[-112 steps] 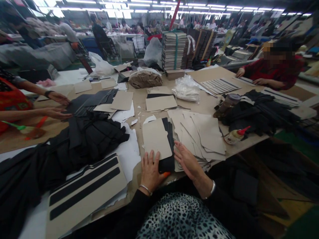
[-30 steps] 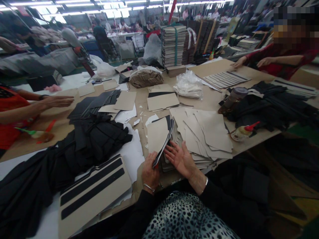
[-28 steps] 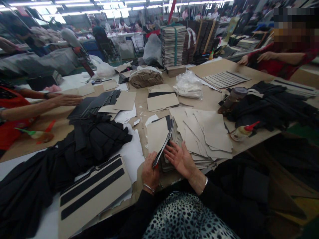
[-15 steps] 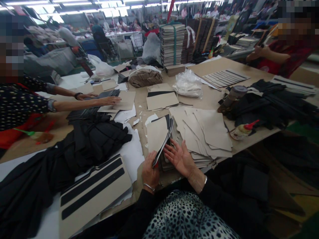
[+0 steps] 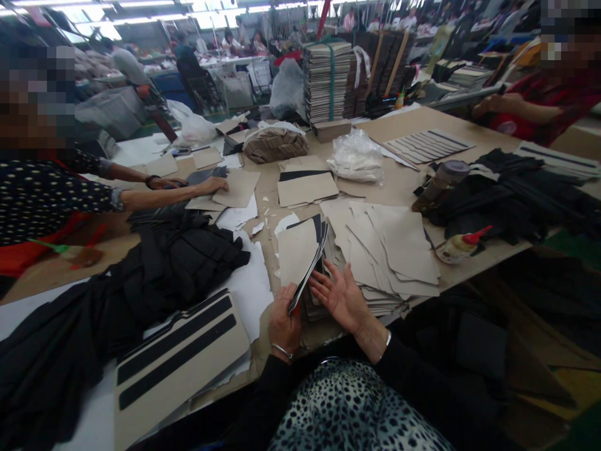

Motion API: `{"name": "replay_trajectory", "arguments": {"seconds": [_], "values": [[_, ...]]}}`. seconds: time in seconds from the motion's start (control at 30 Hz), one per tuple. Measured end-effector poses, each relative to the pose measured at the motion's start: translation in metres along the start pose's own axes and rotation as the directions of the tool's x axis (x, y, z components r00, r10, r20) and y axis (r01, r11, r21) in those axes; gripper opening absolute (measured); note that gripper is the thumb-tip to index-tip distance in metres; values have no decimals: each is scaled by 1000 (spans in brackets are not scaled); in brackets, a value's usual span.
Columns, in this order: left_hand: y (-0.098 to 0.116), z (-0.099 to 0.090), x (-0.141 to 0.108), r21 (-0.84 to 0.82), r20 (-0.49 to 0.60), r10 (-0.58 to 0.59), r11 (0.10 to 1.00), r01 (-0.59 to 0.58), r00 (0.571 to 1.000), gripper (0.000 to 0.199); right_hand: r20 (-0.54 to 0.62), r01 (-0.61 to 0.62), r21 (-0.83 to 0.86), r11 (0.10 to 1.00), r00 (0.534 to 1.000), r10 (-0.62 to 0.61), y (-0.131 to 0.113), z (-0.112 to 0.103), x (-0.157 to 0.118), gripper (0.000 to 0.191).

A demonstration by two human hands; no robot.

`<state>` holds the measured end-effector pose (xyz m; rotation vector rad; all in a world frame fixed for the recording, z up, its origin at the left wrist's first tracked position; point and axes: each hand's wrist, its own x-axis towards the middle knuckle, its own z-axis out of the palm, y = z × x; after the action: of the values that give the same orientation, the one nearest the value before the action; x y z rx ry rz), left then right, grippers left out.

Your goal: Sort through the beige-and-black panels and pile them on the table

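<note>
My left hand [image 5: 285, 318] grips the near end of a small sheaf of beige and black cardboard pieces [image 5: 299, 250], which is tilted up off the table. Palm up, my right hand [image 5: 342, 297] lies open with fingers spread at the sheaf's right edge; whether the fingertips touch it I cannot tell. Under and to the right of that hand spreads a pile of beige cardboard sheets [image 5: 399, 247]. At lower left rests a beige board with black strips [image 5: 181, 363].
Black fabric [image 5: 159, 269] is heaped on the left. A glue bottle with a red tip [image 5: 457, 247] and a dark jar [image 5: 446, 181] stand on the right. Co-workers are at both sides; the left one's hand [image 5: 213, 185] touches cardboard. A strapped stack [image 5: 327, 81] rises behind.
The left co-worker's hand has drawn its fingers in on the beige cardboard, and that person leans further in. My hands and the sheaf look almost unchanged; the view has shifted slightly.
</note>
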<state>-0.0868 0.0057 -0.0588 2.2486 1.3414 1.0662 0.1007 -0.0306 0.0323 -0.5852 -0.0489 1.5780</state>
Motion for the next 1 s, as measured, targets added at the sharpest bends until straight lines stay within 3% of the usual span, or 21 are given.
{"name": "replay_trajectory", "arguments": {"seconds": [1.0], "values": [[2, -3, 3, 7, -26, 47, 999, -47, 999, 40, -5, -16, -22, 1000, 1000, 16, 0, -1, 2, 70]]}}
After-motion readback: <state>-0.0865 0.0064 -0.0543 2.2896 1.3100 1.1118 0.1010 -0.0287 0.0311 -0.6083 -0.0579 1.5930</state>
